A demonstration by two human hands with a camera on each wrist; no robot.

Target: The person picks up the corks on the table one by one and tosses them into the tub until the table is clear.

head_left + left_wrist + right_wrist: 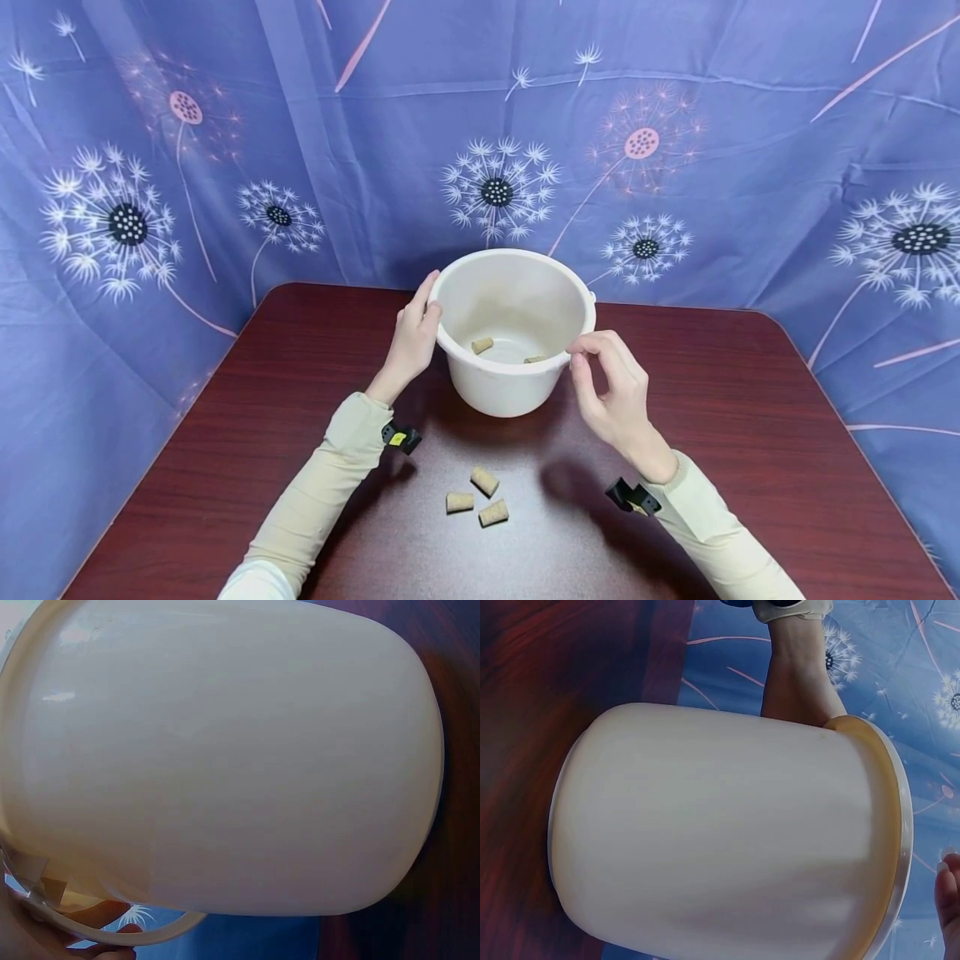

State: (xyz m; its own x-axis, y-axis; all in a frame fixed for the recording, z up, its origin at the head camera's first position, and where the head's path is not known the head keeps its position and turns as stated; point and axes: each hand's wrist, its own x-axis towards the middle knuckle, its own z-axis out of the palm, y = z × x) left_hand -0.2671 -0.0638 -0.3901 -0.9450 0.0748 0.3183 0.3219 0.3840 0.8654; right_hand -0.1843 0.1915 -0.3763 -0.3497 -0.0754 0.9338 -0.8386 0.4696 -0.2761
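Note:
A white plastic bucket (pixel 498 387) stands on the table. My left hand (pixel 414 333) grips its left rim, thumb at the edge; in the left wrist view, that hand (pixel 34 930) is beside a pale curved band, perhaps the handle. Over the front right rim, my right hand (pixel 617 392) hovers with thumb and index finger bent towards each other; nothing shows between them. The right wrist view has only its fingertips (pixel 946 874) at the edge, apart from the rim. Inside the bucket lie a cork (pixel 482 344) and another cork (pixel 535 359), partly hidden by the rim.
Three corks lie close together in front of the bucket: a rear cork (pixel 484 481), a left cork (pixel 460 502) and a front cork (pixel 493 512). The dark red table (pixel 225 467) meets a blue dandelion-patterned curtain (pixel 390 167) behind and at both sides.

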